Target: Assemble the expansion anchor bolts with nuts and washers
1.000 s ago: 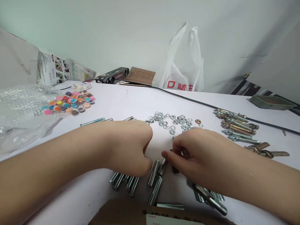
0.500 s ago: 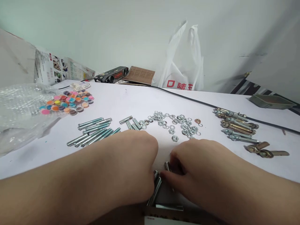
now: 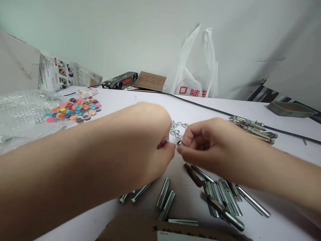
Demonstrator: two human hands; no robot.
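Note:
Near the middle of the table, my left hand [image 3: 157, 144] is closed, with a bit of shiny metal showing between thumb and fingers; the rest of that piece is hidden. Just beside it, my right hand [image 3: 205, 140] pinches a metal sleeve [image 3: 179, 143], whose round end points toward the left hand. Below the right hand lies a pile of metal sleeves [image 3: 222, 197], some brownish. Two more sleeves [image 3: 164, 194] lie nearer the front, and bolts [image 3: 141, 193] stick out under my left forearm. Washers and nuts [image 3: 177, 130] show partly behind the hands.
At the right are assembled expansion bolts [image 3: 253, 129] and a green tray [image 3: 291, 109]. Coloured discs [image 3: 75, 108] and clear plastic wrap [image 3: 22, 110] lie left. A cardboard box [image 3: 130, 227] borders the front. A white plastic bag [image 3: 193, 73] stands at the back beside a black cable [image 3: 200, 104].
Both hands have risen away from the front edge toward the middle, the right one with a sleeve. The sleeve pile at front right is uncovered; my left forearm now covers the bolts at left.

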